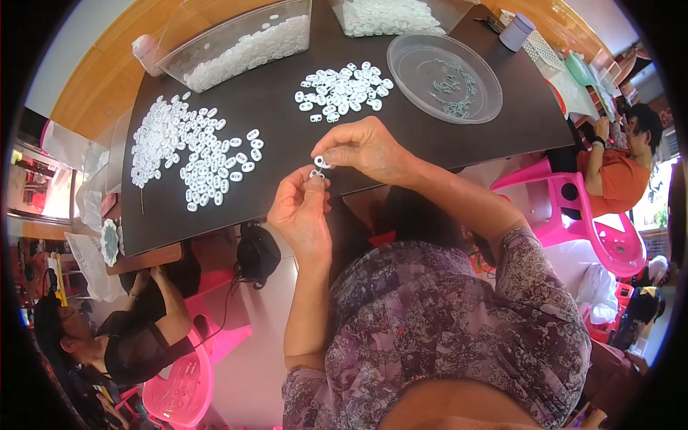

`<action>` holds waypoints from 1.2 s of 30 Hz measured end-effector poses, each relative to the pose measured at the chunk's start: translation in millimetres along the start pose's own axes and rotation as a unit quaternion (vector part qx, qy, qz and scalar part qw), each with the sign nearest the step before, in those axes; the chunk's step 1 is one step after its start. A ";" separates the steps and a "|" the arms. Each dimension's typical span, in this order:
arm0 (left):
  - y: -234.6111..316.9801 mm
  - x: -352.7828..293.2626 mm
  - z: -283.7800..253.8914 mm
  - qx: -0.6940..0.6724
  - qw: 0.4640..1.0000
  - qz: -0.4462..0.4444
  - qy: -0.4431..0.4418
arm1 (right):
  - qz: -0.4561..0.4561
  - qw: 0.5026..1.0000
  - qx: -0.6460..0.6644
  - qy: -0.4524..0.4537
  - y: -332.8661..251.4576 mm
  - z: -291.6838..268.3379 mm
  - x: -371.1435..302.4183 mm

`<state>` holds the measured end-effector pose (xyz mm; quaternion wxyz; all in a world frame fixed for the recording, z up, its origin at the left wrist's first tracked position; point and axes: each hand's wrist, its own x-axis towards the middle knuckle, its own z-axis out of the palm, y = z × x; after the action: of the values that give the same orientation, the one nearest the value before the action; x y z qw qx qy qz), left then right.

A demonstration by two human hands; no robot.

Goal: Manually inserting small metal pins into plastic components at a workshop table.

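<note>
My right hand [364, 149] pinches a small white oval plastic piece [322, 162] at the near edge of a dark table [287, 122]. Just below it, my left hand [301, 211] holds a tiny metal part [315, 173] between thumb and fingers, almost touching the white piece. Both hands meet over the table's front edge. A small pile of the same white pieces [342, 89] lies just beyond my hands. A wider spread of several white pieces [193, 147] covers the table's left side.
A round clear dish [444, 77] with small metal parts sits at the right. Two clear bins [236, 43] [387, 16] of white pieces stand at the back. One person sits on a pink chair [588, 215] at right, another sits lower left [129, 337].
</note>
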<state>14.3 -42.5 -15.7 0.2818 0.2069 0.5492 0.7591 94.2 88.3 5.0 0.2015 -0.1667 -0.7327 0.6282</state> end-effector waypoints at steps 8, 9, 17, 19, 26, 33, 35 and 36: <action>-3.1 1.3 3.0 -0.025 0.999 0.010 0.017 | 0.024 0.999 0.010 0.023 1.1 7.9 -3.4; -2.9 1.5 3.6 -0.033 0.999 0.008 0.016 | 0.024 0.999 0.010 0.024 1.4 7.5 -3.3; -6.0 3.0 5.2 -0.051 0.999 0.018 0.005 | 0.012 1.000 -0.022 0.018 3.5 10.5 -7.4; -6.5 2.6 5.6 -0.065 0.998 0.015 0.000 | -0.003 0.999 -0.041 0.030 1.5 12.6 -9.9; -7.5 2.8 8.6 -0.080 0.997 0.006 0.002 | -0.126 0.975 -0.169 0.066 5.6 12.3 -12.9; -6.5 3.3 9.7 -0.061 0.998 -0.011 -0.008 | -0.020 0.998 -0.004 0.058 12.5 13.3 -17.2; -6.9 5.5 9.0 -0.074 0.997 -0.018 -0.003 | -0.063 0.995 -0.040 0.067 14.5 15.2 -17.9; -7.1 6.5 9.0 -0.087 0.996 -0.024 0.002 | -0.063 0.995 -0.039 0.067 12.3 15.1 -19.7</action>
<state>16.4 -30.1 -19.6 0.3154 0.1669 0.4867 0.7974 103.4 67.5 -10.9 0.2826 -0.1694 -0.7508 0.5724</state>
